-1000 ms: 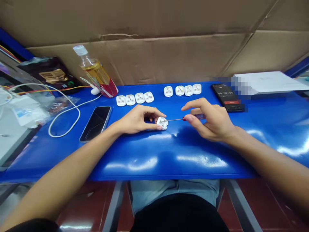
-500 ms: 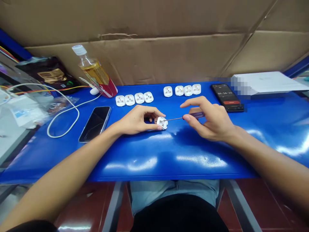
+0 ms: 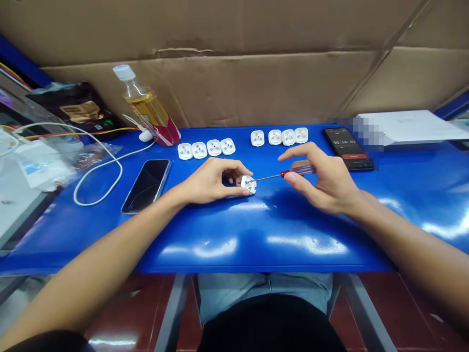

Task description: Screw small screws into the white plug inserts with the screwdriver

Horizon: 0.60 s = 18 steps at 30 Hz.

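Note:
My left hand [image 3: 210,182] pinches a small white plug piece [image 3: 249,184] and holds it tilted on the blue table [image 3: 256,234]. My right hand [image 3: 324,178] grips a thin screwdriver [image 3: 289,173] with a red and clear handle. The metal tip of the screwdriver touches the face of the white piece. Two rows of similar white plug pieces lie behind my hands, one row [image 3: 206,149] to the left and one row [image 3: 279,137] to the right.
A dark phone [image 3: 146,186] lies left of my left hand, beside a looped white cable [image 3: 110,168]. A bottle [image 3: 148,110] leans at the back left. Another phone showing a timer [image 3: 347,146] and a white box [image 3: 410,126] sit at the back right. Cardboard forms the back wall.
The screwdriver handle has risen slightly in my right hand and its red collar shows again. The left hand keeps the white piece in the same spot.

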{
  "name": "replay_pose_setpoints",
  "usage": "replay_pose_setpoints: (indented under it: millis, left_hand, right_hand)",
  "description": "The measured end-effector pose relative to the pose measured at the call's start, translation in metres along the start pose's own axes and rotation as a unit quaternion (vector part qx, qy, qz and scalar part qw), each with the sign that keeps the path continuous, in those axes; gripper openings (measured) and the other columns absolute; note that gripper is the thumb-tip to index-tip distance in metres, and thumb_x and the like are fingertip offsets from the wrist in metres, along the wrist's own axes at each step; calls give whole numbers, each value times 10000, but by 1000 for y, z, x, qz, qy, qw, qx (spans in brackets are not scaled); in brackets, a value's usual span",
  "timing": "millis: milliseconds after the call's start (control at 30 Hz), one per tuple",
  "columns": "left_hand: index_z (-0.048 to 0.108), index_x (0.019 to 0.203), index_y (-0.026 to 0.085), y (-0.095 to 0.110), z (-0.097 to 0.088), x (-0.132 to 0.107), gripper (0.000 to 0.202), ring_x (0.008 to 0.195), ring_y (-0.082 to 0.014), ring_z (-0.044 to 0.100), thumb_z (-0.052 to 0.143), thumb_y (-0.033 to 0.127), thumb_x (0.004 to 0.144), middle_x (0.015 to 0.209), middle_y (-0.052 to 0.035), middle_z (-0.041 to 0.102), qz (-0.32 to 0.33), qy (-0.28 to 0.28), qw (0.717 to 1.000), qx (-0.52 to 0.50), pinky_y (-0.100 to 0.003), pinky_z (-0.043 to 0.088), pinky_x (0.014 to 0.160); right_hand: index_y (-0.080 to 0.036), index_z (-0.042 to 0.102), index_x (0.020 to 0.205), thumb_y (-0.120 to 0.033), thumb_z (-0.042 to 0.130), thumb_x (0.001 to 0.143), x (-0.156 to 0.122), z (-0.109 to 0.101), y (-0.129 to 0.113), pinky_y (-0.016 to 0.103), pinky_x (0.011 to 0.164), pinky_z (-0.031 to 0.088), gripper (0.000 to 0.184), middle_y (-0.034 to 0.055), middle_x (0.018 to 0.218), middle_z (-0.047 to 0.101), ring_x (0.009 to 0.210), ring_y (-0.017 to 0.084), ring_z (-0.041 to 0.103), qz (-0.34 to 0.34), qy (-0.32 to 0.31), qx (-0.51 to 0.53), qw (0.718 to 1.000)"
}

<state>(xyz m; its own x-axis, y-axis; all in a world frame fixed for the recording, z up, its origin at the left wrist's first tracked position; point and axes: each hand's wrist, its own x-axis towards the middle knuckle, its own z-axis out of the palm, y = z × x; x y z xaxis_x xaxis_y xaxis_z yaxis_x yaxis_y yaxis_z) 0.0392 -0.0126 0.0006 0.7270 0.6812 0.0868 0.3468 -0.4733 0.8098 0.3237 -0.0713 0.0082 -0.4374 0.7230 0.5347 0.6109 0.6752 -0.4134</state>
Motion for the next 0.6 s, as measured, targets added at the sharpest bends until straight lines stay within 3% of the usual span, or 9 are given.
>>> replay_pose_setpoints:
  millis: [167, 333, 500, 600]
  left_hand:
    - [775, 1157, 169, 0, 0, 0, 406, 790, -139, 670, 870, 407, 842, 919, -36, 768, -3, 9, 1000, 9, -253, 521, 722]
    - [776, 1141, 162, 0, 1, 0, 412, 809, -156, 694, 873, 421, 835, 912, -43, 773, -15, 31, 999, 6, -265, 522, 721]
    - [776, 1136, 150, 1, 2, 0, 419, 788, -151, 691, 882, 412, 827, 886, -41, 770, -15, 32, 999, 1, -263, 509, 701]
    - [775, 1125, 149, 1, 2, 0, 418, 785, -149, 686, 884, 417, 824, 882, -40, 766, -16, 36, 999, -3, -261, 506, 694]
  right_hand:
    - [-251, 669, 1114, -337, 642, 1011, 0, 2, 0, 296, 574, 540, 137, -8, 806, 761, 595, 179, 725, 10, 14, -22, 1000]
    - [-255, 631, 1225, -256, 649, 982, 1, 3, 0, 320, 722, 618, 243, 39, 1036, 795, 830, 218, 798, 2, 7, 32, 999]
    - [-258, 667, 1114, -313, 670, 995, 2, 4, -2, 315, 607, 581, 132, -6, 800, 754, 623, 184, 729, 9, 30, -5, 999]
    - [-261, 643, 1173, -291, 672, 987, 2, 5, -2, 332, 705, 636, 190, 34, 975, 790, 787, 210, 782, 3, 25, 22, 999]
